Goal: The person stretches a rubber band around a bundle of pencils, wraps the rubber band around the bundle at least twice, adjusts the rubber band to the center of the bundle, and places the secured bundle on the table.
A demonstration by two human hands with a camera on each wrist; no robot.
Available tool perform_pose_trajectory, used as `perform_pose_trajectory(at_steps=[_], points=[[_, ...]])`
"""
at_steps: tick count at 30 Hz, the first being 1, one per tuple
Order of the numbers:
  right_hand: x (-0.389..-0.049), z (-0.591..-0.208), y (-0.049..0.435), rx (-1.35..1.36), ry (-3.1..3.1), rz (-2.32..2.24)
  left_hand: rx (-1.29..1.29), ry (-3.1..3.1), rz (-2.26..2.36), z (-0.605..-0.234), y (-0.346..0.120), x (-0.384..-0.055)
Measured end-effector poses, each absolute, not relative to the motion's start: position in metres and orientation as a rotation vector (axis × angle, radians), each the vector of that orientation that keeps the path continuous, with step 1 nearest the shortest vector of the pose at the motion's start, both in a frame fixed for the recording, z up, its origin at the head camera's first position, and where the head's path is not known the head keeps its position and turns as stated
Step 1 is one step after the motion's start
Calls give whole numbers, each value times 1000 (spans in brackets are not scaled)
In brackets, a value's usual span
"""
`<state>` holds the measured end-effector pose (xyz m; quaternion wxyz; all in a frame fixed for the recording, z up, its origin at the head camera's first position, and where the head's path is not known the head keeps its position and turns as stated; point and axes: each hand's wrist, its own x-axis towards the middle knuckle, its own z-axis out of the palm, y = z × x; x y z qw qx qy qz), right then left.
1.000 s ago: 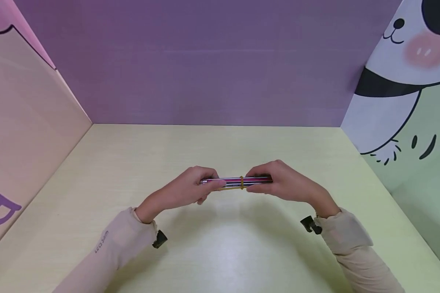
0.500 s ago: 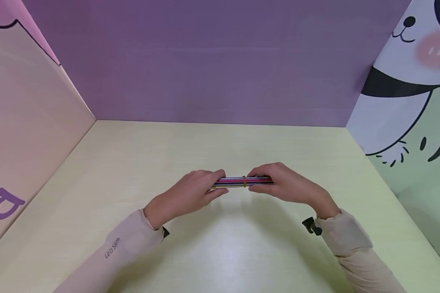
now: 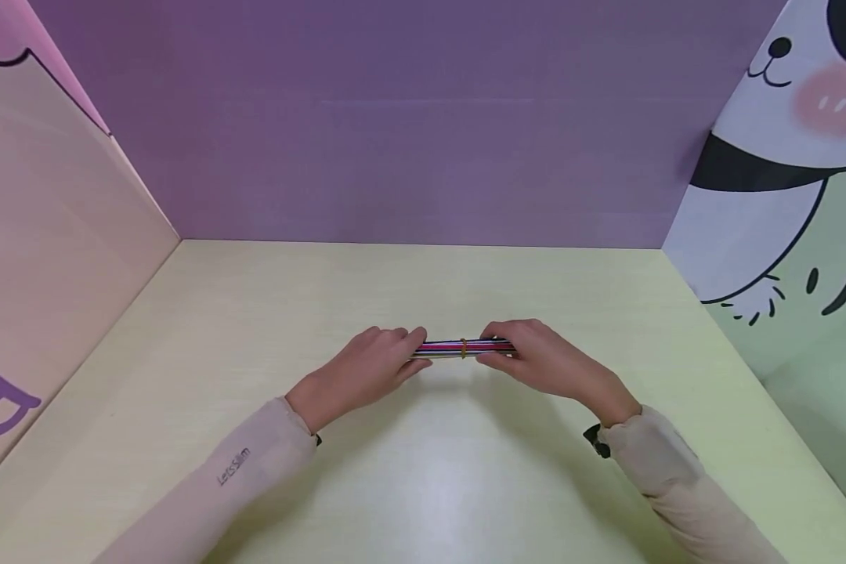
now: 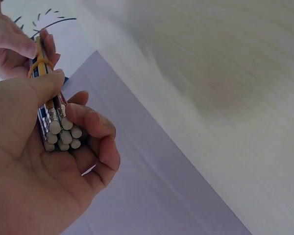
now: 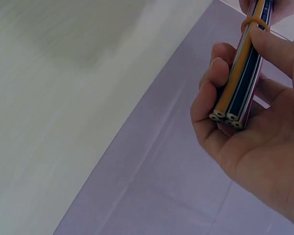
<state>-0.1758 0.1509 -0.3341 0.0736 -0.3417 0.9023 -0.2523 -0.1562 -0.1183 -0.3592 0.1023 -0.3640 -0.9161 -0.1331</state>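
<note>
Between my two hands lies a level bundle of striped pencils (image 3: 444, 348), held above the table. A yellow-orange rubber band (image 3: 464, 348) wraps its middle. My left hand (image 3: 363, 368) grips the eraser end; several whitish erasers (image 4: 63, 137) in silver ferrules show beside its curled fingers in the left wrist view. The other end is in my right hand (image 3: 553, 362), thumb along the pencils and fingers curled beneath. Flat, unsharpened pencil ends (image 5: 228, 119) face the right wrist camera, with yellow, dark and pinkish stripes along the barrels.
A pale wood-look table (image 3: 423, 486) spreads under both hands and carries their shadows. Behind it rises a purple wall panel (image 3: 423, 125). A pinkish panel (image 3: 56, 204) stands at the left, and a green panel with a panda drawing (image 3: 782, 235) at the right.
My left hand has shifted its hold on the pencils, rolling over and moving toward the right, so its back now shows. My right hand keeps its hold almost unmoved.
</note>
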Motion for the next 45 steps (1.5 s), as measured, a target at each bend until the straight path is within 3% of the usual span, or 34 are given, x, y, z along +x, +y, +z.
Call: perform_pose_trajectory(at_steps=[17, 30, 45], points=[[-197, -358, 150, -960, 2642, -628, -996, -2984, -259, -383, -113, -178], [-191, -360, 146, -1036, 2722, -460, -879, -3099, -90, -373, -111, -160], [-191, -341, 170, -844, 2661, -459, -790, -3191, -227, -368, -116, -155]])
